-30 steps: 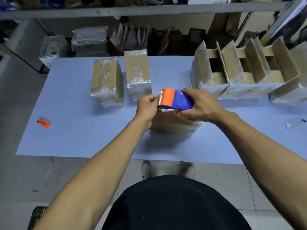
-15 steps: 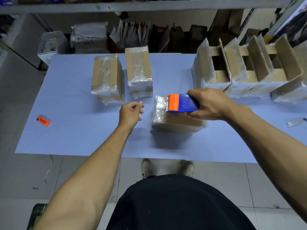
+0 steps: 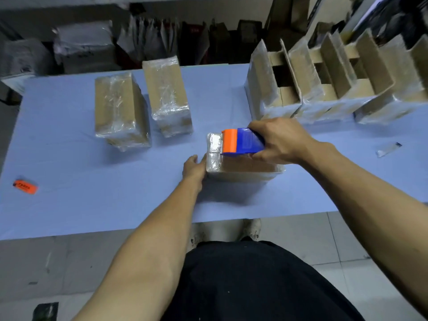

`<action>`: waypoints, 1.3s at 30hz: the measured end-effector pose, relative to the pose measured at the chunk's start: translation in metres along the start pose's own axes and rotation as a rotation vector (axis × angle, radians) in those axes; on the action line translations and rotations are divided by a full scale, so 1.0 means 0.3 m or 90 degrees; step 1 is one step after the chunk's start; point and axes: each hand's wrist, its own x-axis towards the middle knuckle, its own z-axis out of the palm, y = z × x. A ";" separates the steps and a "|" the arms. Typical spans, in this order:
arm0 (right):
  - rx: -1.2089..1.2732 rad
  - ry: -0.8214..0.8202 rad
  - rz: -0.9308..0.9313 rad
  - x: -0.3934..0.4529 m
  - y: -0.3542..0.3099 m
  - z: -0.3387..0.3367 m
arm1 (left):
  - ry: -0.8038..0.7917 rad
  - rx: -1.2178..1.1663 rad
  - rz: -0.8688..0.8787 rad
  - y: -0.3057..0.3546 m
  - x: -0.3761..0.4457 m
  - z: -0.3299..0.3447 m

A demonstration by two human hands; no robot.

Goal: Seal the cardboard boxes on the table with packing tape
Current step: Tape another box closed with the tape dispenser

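- The right hand point(image 3: 281, 142) gripped the blue-and-orange tape dispenser point(image 3: 240, 142), fingers curled round it, on top of the cardboard box point(image 3: 243, 169) near the blue surface's point(image 3: 92, 205) front edge.
- The left hand point(image 3: 193, 169) rested against the box's left end; whether its fingers were curled could not be told.
- With so light a brace, the box could have slid, wrinkling or skewing the tape.

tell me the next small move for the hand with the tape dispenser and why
Probably draw the tape dispenser back along the top of the box, toward its right end. The right hand holds it at the box's left end, where tape already shows, the bare cardboard lies to the right, and the left hand braces the left end.
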 end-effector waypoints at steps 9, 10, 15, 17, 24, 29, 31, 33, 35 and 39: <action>-0.028 -0.007 -0.016 0.023 0.003 0.003 | -0.067 0.123 0.249 0.095 -0.119 0.051; -0.032 -0.005 -0.020 0.022 0.007 0.002 | -0.058 0.123 0.260 0.088 -0.114 0.050; -0.014 -0.019 -0.054 0.005 0.021 0.002 | -0.018 0.166 0.279 0.082 -0.099 0.041; -0.003 -0.019 -0.055 -0.013 0.042 0.000 | 0.013 0.185 0.287 0.083 -0.107 0.053; -0.001 -0.031 -0.010 -0.147 0.232 -0.002 | 0.058 0.191 0.288 0.091 -0.116 0.058; 0.051 -0.037 0.069 -0.294 0.393 0.059 | 0.076 0.216 0.300 0.088 -0.118 0.057; 0.086 -0.040 0.074 -0.306 0.409 0.100 | 0.078 0.235 0.298 0.092 -0.131 0.058; 0.120 -0.038 0.076 -0.303 0.419 0.134 | 0.088 0.259 0.298 0.102 -0.151 0.071; 0.134 -0.031 0.073 -0.297 0.431 0.153 | 0.143 0.340 0.312 0.117 -0.171 0.084; 0.150 -0.023 0.065 -0.288 0.447 0.172 | 0.221 0.633 0.492 0.159 -0.233 0.192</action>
